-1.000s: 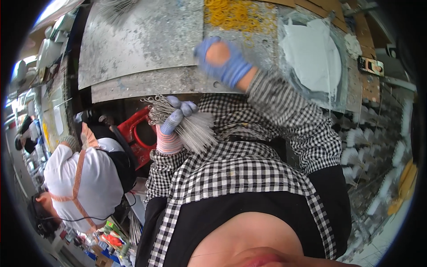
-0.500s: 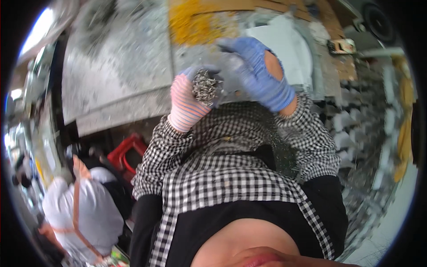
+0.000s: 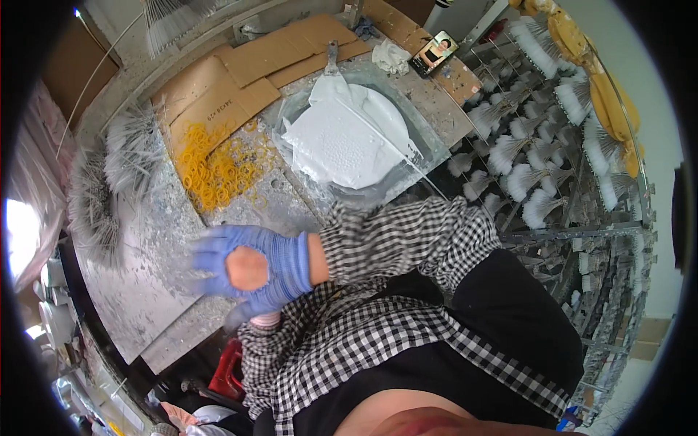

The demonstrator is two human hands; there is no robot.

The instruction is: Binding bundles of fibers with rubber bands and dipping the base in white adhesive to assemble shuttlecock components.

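My right hand [image 3: 251,267], in a blue knit glove with a hole over its back, reaches left across the near edge of the grey worktable [image 3: 163,309]. Its fingers are spread and smeared by motion, and I see nothing held in them. Of my left hand only the pink striped glove cuff [image 3: 267,318] shows; the right hand covers its fingers and whatever they may hold. A loose heap of yellow rubber bands [image 3: 218,171] lies beyond the right hand. At the table's far left stand bundles of thin grey wires [image 3: 131,156].
White paste [image 3: 342,142] covers a round plate, with a scraper [image 3: 332,62] at its far side. Cardboard [image 3: 291,51], a crumpled white cloth [image 3: 391,57] and a phone [image 3: 435,54] lie behind. Racks of white-tipped wire bundles [image 3: 512,152] stand right. A red stool [image 3: 229,370] is below.
My right hand has swung left, over the left hand. The clump of metal wire ends seen in the left hand is now hidden. The view has turned, showing more of the table and racks.
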